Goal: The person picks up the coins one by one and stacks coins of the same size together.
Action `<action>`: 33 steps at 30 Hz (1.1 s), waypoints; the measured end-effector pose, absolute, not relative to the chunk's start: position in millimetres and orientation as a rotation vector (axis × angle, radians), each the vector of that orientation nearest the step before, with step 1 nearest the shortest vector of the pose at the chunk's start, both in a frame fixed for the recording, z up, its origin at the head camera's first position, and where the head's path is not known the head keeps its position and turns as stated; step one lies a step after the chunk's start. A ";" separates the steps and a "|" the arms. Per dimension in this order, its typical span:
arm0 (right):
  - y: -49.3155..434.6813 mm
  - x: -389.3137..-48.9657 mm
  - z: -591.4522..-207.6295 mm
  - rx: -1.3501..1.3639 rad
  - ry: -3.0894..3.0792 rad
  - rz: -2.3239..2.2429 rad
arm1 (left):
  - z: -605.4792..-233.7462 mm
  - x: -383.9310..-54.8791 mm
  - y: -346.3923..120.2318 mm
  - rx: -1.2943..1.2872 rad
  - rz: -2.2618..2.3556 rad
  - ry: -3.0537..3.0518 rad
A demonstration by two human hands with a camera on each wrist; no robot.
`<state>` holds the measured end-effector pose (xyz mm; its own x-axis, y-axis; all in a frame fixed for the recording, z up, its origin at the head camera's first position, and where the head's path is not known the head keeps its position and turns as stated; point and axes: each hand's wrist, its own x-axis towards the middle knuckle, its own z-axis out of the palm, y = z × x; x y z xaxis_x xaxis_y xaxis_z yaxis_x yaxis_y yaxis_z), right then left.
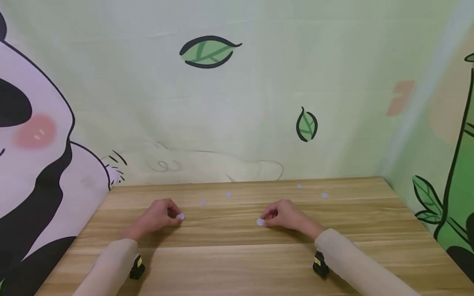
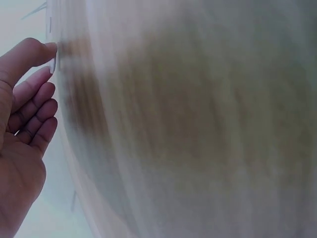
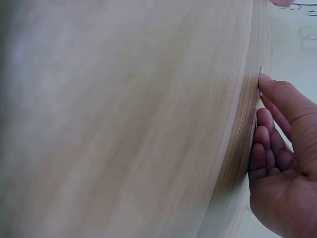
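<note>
A person's bare hands are at work low over the wooden desk (image 1: 237, 267), which backs onto a painted backdrop (image 1: 259, 82). The left hand (image 1: 161, 214) is toward the desk's left edge, a little in from the back edge. Thumb and index finger pinch the left disc (image 1: 180, 216), a small pale round; seen from that wrist, it is edge-on between the tips, and the other fingers are loosely bent. The right hand (image 1: 286, 216) mirrors it right of the desk's middle, thumb and index finger pinching the right disc (image 1: 261, 222), the other fingers curled below. I can't tell whether either held disc touches the wood. The 2 hands are well apart, their discs facing each other.

Nearer the back edge, 4 more pale rounds lie on the desk. The 1st disc (image 1: 203, 202) is just past the left hand; the 2nd disc (image 1: 228, 194) is farther right and closer to the back edge. The 3rd disc (image 1: 299, 186) is near that edge, right of the middle, and the 4th disc (image 1: 324, 195) is beside it, on the side of the back right corner.

A beige left sleeve (image 1: 111, 263) and right sleeve (image 1: 363, 261) cover the forearms. The backdrop shows a panda (image 1: 52, 164) beyond the desk's left edge.
</note>
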<state>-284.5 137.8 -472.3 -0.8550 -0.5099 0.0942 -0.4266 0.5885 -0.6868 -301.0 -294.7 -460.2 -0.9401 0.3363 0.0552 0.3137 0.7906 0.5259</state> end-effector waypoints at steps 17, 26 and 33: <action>137.6 -284.3 -472.4 -0.797 2.687 -1.142 | -450.0 -302.1 -282.3 0.632 0.877 2.952; 137.7 -283.9 -475.0 -0.823 2.700 -1.156 | -447.7 -301.5 -266.7 0.677 0.903 2.926; 138.2 -285.2 -474.8 -0.815 2.697 -1.152 | -446.1 -299.9 -256.1 0.719 0.938 2.919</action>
